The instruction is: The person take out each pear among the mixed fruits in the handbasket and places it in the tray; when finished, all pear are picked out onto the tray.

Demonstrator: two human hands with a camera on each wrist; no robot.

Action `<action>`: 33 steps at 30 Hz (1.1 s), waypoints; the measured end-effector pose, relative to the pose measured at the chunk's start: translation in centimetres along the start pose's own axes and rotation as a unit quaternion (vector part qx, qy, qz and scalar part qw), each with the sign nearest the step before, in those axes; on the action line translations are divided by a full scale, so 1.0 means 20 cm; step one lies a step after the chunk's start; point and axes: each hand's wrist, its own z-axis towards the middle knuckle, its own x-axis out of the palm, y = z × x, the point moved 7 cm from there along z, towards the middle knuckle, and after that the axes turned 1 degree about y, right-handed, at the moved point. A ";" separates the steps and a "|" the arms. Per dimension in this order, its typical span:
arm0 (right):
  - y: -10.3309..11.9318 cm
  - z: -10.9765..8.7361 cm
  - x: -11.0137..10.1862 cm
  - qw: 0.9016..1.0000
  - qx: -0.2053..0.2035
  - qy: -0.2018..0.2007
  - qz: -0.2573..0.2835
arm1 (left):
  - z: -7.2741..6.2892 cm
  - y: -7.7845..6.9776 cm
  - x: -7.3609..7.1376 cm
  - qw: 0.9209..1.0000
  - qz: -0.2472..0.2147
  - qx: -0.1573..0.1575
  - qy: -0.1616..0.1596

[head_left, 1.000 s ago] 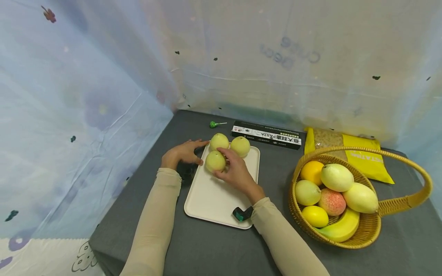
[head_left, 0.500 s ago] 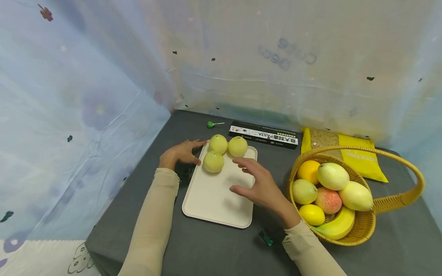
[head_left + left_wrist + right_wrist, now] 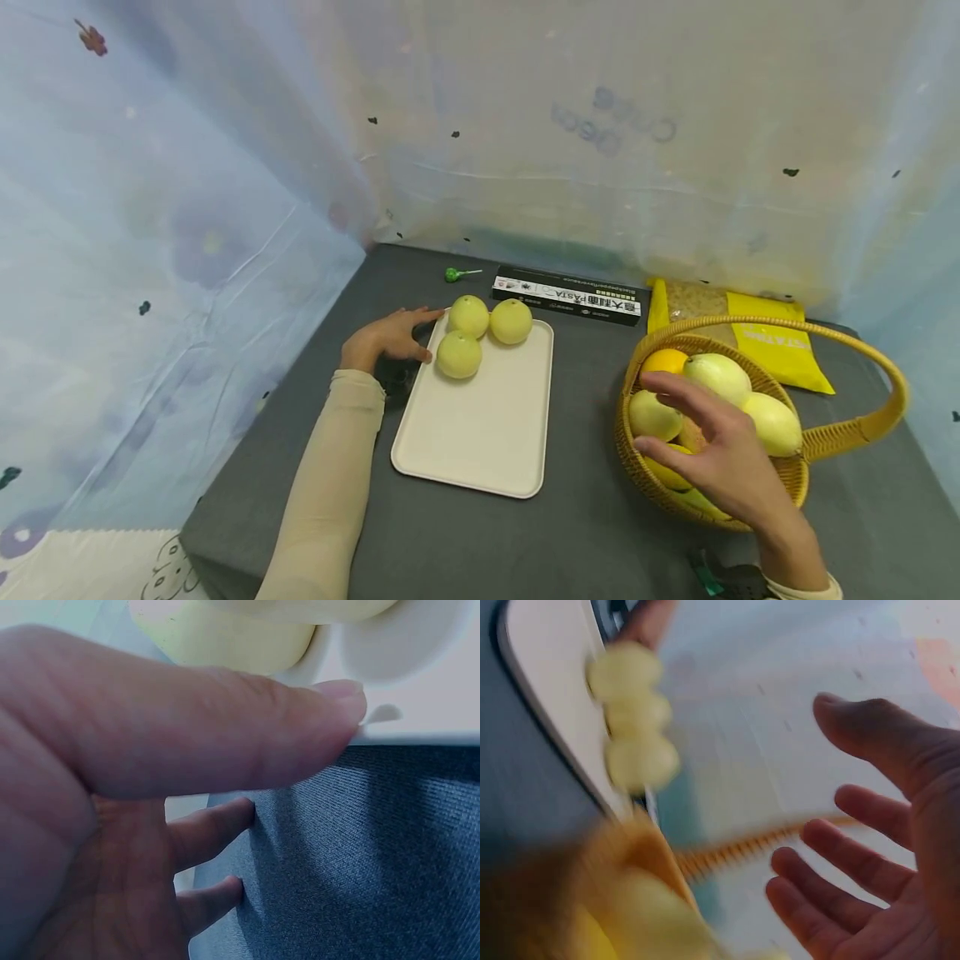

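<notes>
Three round yellow-green fruits [image 3: 459, 355] sit close together at the far left of a cream tray [image 3: 480, 433]. My left hand [image 3: 386, 337] rests at the tray's left edge, fingers spread; in the left wrist view its thumb [image 3: 300, 727] touches the rim. My right hand [image 3: 723, 450] hovers over a wicker basket [image 3: 637, 467], fingers apart and holding nothing. In the basket lie an orange [image 3: 663, 362], pale yellow oval fruits [image 3: 718, 377], a round green-yellow fruit [image 3: 652, 417] and a lemon [image 3: 670, 468]. The hand partly hides a peach and a banana there.
Behind the tray lies a black pasta box [image 3: 566, 294], with a green lollipop [image 3: 453, 274] to its left. A yellow pasta bag [image 3: 780, 350] lies behind the basket, whose tall handle [image 3: 888, 417] arches toward the right. Printed curtains enclose the grey table.
My right hand has let go of the nearest fruit on the tray and moved right, over the basket. The left hand has stayed at the tray's edge.
</notes>
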 end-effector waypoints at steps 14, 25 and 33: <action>-0.16 0.01 -0.41 0.974 0.075 -0.011 -0.213 | 0.00 0.00 0.01 1.000 0.000 -0.002 0.005; -0.27 0.12 -0.37 0.967 0.138 0.061 -0.203 | 0.00 0.00 0.00 1.000 0.002 -0.001 0.002; -0.38 0.13 -0.32 0.957 0.186 0.099 -0.201 | 0.01 0.00 0.00 1.000 0.004 -0.001 0.005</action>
